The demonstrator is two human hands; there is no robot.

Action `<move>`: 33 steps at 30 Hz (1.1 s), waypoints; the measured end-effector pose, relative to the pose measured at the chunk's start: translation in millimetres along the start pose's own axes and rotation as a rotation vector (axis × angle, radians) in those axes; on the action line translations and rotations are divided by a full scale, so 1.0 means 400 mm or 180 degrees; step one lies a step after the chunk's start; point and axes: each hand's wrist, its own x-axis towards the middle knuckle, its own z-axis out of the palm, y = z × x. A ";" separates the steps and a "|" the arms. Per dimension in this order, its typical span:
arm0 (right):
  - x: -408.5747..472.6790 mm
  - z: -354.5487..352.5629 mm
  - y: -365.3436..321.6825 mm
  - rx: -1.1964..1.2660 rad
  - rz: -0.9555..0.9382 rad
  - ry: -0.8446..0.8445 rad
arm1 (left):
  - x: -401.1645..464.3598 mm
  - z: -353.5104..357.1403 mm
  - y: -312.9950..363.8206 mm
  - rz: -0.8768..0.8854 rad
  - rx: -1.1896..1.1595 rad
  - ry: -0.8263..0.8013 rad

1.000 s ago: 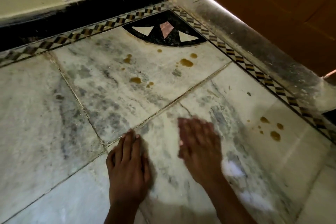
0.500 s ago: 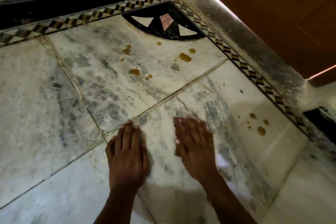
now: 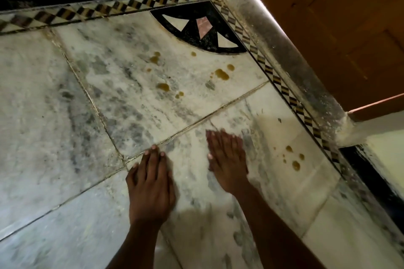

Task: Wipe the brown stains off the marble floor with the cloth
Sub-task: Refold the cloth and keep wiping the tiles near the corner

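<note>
Spotting grey-veined white marble floor [image 3: 65, 137]: brown stains, one cluster [image 3: 222, 74] near black fan-shaped corner inlay [image 3: 196, 28], another [image 3: 295, 165] just right of right hand [image 3: 227, 162]. Left hand [image 3: 150, 185] alongside; both flat, fingers extended, empty. No cloth visible.

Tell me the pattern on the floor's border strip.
The border strip shows a chain of black-and-tan diamonds on white, clearest in the head view.
</note>
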 end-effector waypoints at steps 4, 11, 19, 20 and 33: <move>-0.039 0.023 0.041 0.0321 0.1468 0.0230 | -0.002 0.021 -0.007 0.0024 0.0088 0.0055; 0.282 -0.046 0.047 0.0806 0.1750 0.0214 | -0.002 0.023 -0.002 -0.0006 0.0209 0.0196; -0.001 0.040 0.060 0.0177 0.0536 0.0109 | -0.003 -0.002 0.008 -0.0005 0.0149 0.0210; 0.006 0.040 0.076 0.0103 0.0842 0.0136 | 0.001 -0.005 0.007 0.0005 0.0142 0.0188; 0.007 0.048 -0.012 0.0217 -0.0459 0.0655 | -0.011 -0.055 0.020 -0.0062 0.0055 -0.0233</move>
